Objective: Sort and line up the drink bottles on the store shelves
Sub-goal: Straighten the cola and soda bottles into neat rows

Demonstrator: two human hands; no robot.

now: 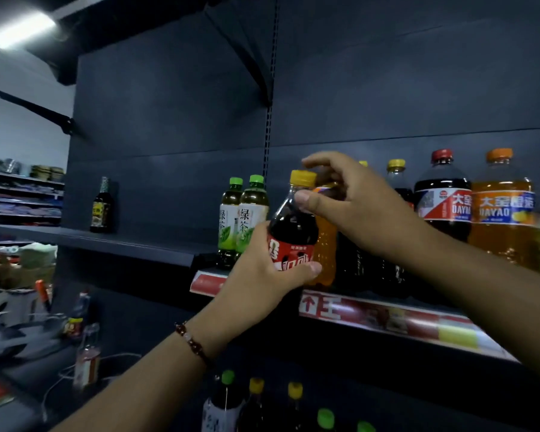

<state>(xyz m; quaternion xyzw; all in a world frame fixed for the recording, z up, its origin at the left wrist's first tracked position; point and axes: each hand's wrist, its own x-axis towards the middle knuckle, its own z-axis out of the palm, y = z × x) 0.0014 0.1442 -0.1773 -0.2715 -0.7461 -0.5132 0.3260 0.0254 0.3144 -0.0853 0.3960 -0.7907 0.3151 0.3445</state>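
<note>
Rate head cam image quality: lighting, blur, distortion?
Head view: dim overall, with one blown-out ceiling light top left. Wide-angle bending curves the shelf edge. Motion blur smears the right frame edge and lower-left clutter. The left hand and its cola bottle are fairly sharp; the right hand is slightly soft.

The shelf (387,319) runs from 9 o'clock toward 3 o'clock across the middle of the view. On it, two tea bottles (242,222) stand side by side, touching, at the shelf's 9 o'clock end. Just to their 3 o'clock the left hand (262,275) holds a cola bottle (292,226) in front of the shelf edge, tilted. Behind it, touching, stands an orange bottle (325,241), its neck in the right hand (353,201). Farther toward 3 o'clock stand two big bottles (474,204), side by side. A sauce bottle (101,207) stands alone on the adjoining shelf at 9 o'clock. More bottles (262,403) stand below at 6 o'clock.
</note>
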